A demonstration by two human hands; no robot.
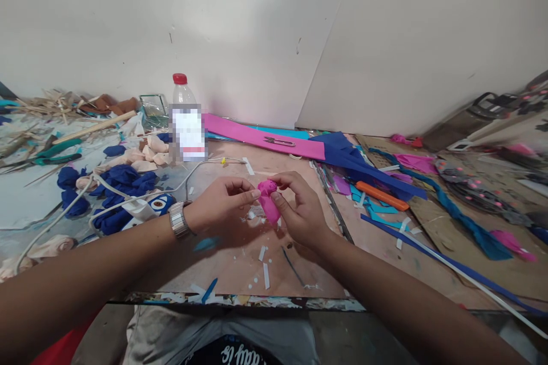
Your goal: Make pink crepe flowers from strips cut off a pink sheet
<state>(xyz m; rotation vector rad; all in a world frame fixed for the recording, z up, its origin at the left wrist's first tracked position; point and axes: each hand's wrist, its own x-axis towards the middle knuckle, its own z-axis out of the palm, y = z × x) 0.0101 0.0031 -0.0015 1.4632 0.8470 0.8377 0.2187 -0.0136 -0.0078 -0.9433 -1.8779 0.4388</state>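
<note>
1. Pale wall (257,57) rises behind a cluttered table (308,276) with a tan working area, where white scraps (266,275) lie near the front edge.
2. Held just above that area, between both hands, is a small pink piece (268,205), bunched at its upper end and narrowing toward the lower one.
3. Right hand (302,208): closed on the piece, thumb pressed on its front, fingers round its far side. Left hand (225,199): thumb and forefinger pinch its upper left edge.
4. Judging by its folds, it should be very light and soft, easily crushed, and not very slippery; whether it is paper or cloth, I cannot tell.
5. Its smoother lower body seems the best hold, gripped lightly; the crinkled top looks more delicate and would suit fingertips only.
</note>
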